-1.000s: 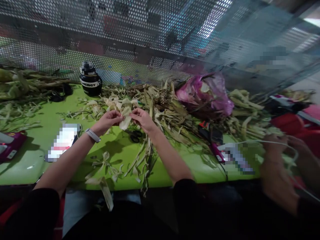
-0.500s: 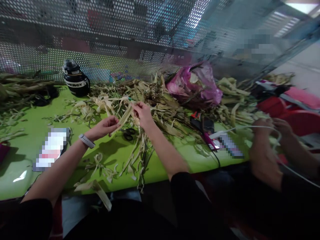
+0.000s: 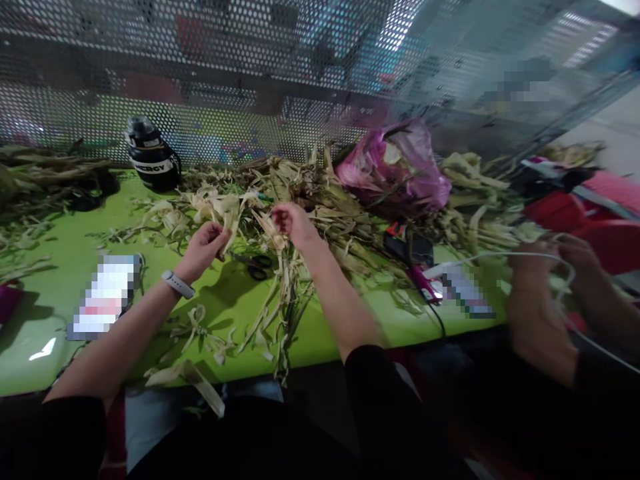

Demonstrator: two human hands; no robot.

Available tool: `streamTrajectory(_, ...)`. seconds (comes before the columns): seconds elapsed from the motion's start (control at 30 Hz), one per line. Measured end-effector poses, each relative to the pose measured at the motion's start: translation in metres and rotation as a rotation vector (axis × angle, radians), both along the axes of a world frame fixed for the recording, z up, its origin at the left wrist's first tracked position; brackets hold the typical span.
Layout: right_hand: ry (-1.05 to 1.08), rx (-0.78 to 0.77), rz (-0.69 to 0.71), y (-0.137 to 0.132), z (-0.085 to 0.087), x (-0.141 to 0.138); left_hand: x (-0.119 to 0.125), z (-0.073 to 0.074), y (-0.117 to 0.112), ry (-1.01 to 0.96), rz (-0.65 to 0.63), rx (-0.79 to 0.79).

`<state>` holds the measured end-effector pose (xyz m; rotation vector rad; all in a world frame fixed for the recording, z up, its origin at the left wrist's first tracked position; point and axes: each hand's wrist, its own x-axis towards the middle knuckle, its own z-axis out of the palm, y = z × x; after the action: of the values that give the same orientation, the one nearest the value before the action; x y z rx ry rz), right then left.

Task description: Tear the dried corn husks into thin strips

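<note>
My left hand, with a pale watch on its wrist, pinches a pale dried corn husk that stands up from the fingers. My right hand hovers just to the right, fingers loosely curled and apart, with no husk visible in them. Beneath and between the hands lie black-handled scissors. Long husk strips trail toward the table's front edge below my right hand. Behind both hands spreads a heap of dried husks.
A black bottle stands at the back left of the green table. Phones lie left and right. A pink plastic bag rests on the husks. At right, another person's hands work beside a white cable.
My left hand has risen slightly with the husk, which now points upward. My right hand has come away from that husk and shifted a little right.
</note>
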<state>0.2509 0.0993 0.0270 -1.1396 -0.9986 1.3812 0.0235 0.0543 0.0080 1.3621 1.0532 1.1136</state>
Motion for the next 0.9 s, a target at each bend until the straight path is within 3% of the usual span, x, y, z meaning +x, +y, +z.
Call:
streamTrajectory(0.07,-0.173,-0.043,0.237,-0.009,-0.005,-0.017,0.001,-0.004,0.001,-0.026,0.012,-0.025)
streamTrajectory(0.13,-0.246,-0.029,0.319,-0.017,-0.011,-0.035,0.002,-0.007,0.001,-0.028,-0.023,-0.042)
streamTrajectory(0.33,-0.214,0.089,0.245,-0.023,-0.021,-0.052,0.002,-0.007,0.0,-0.008,-0.08,-0.092)
streamTrajectory(0.63,-0.236,0.157,0.164,-0.027,-0.021,-0.046,-0.004,-0.005,0.005,-0.206,0.035,-0.121)
streamTrajectory(0.8,-0.236,0.113,0.223,-0.025,-0.026,-0.048,0.002,-0.007,0.001,-0.058,0.035,0.03)
streamTrajectory(0.9,-0.209,0.166,0.249,-0.024,-0.03,-0.049,0.002,-0.009,0.003,0.002,0.018,0.065)
